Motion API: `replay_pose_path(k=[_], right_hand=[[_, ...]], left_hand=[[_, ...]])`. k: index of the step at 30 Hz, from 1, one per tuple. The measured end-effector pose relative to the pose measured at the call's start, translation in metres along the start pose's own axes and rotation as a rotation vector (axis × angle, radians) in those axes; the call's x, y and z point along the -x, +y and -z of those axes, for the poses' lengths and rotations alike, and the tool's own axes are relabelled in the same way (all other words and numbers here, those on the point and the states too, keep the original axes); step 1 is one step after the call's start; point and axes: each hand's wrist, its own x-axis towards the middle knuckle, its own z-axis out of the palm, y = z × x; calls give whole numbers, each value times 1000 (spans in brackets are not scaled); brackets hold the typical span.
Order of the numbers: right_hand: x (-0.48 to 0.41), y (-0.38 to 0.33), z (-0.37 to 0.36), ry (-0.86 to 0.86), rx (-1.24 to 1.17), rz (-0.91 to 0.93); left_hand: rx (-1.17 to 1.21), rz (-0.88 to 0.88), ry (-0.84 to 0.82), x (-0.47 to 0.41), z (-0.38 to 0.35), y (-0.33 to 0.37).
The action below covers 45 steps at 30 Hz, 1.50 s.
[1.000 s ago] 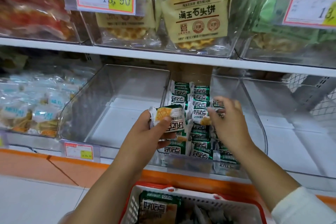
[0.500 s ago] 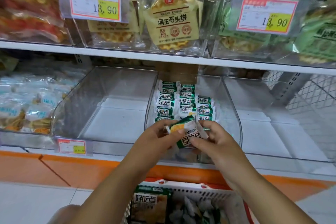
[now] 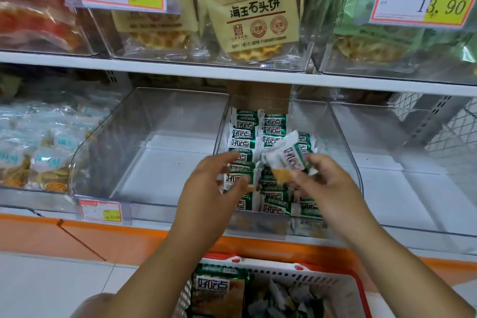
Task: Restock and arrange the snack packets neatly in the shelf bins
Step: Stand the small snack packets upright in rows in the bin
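A clear shelf bin on the lower shelf holds rows of small green-and-white snack packets. My right hand grips one such snack packet, tilted, just above the front rows. My left hand hovers at the bin's front left with fingers spread and nothing in it. Below, a white basket with a red rim holds a large green bag and more small packets.
An empty clear bin stands to the left and another to the right. Far left is a bin of blue-labelled biscuit packs. The upper shelf carries bins of waffle packs with price tags close above the hands.
The packet passed from my left hand to my right hand. My left hand let go and opened. The right hand turned the packet and lifted it over the bin's rows.
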Motion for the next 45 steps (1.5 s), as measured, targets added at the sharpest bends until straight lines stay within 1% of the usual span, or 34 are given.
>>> replay_pose_path(k=[1, 3, 5, 7, 9, 10, 16, 20, 23, 25, 27, 29, 31, 32, 34, 36, 38, 40, 41, 42, 43, 45], right_hand=[[-10, 2, 5, 72, 89, 41], [-29, 11, 11, 150, 311, 100], [-44, 20, 9, 98, 480, 99], [-51, 27, 1, -11, 522, 78], [-56, 31, -8, -75, 495, 87], [-58, 32, -12, -79, 476, 96], [-70, 44, -28, 57, 479, 130], [-74, 46, -30, 41, 500, 155], [-72, 45, -29, 12, 502, 132], [-64, 43, -24, 58, 503, 137], [-50, 34, -14, 147, 504, 220], [-27, 24, -3, 226, 417, 325], [7, 17, 6, 223, 263, 399], [25, 19, 8, 199, 205, 414], [58, 38, 8, 108, 155, 372], [87, 81, 0, 1, 134, 194], [117, 138, -11, -72, 75, -78], [142, 196, -16, -179, 81, -333], [152, 222, -15, -265, 140, -419], [159, 246, -14, -374, 220, -487], [165, 262, -12, -495, 284, -569], [169, 281, -9, -720, 341, -717]], left_hand=[[-91, -44, 69, -3, 3, -4], [-178, -34, 110, -6, 9, -13], [-214, 22, 69, -6, 11, -21], [-237, 29, 16, -4, 8, -28], [-275, 20, -3, -3, 7, -31], [-283, 18, 0, -3, 7, -33], [-193, -2, -15, -7, 9, -43], [-173, -18, -17, -7, 10, -46], [-175, -29, -20, -8, 9, -46], [-170, -34, -9, -8, 8, -47], [-211, -39, 52, -3, 9, -47], [-292, -120, 139, 9, 8, -45], [-334, -261, 195, 26, 4, -39], [-323, -310, 195, 36, 1, -38], [-293, -362, 96, 58, -14, -44], [-273, -317, -115, 84, -37, -61], [-267, -173, -353, 111, -65, -90], [-294, 47, -549, 136, -90, -125], [-317, 142, -638, 149, -100, -145], [-333, 201, -706, 160, -108, -160], [-336, 238, -766, 171, -116, -177], [-312, 299, -923, 187, -127, -198]])
